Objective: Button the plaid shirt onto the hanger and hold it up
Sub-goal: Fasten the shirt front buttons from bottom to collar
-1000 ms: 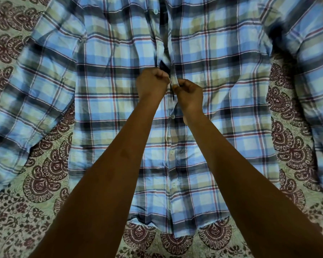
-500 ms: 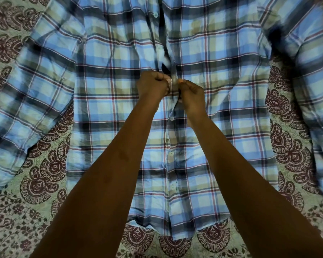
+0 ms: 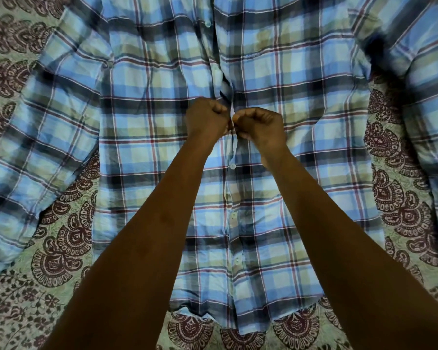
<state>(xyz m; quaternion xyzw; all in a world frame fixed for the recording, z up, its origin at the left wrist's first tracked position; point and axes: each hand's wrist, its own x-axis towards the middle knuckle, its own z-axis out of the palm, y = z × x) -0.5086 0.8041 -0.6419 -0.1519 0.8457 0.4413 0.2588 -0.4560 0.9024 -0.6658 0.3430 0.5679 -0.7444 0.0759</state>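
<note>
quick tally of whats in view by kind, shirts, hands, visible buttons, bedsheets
plaid shirt: 1
hands: 2, left hand and right hand, both pinching the placket
visible buttons: 5, e.g. button
patterned bedsheet: 1
total: 9

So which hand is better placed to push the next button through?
Left, probably. The left hand pinches the placket edge that carries the open button above; the right hand holds the buttonhole edge.
</note>
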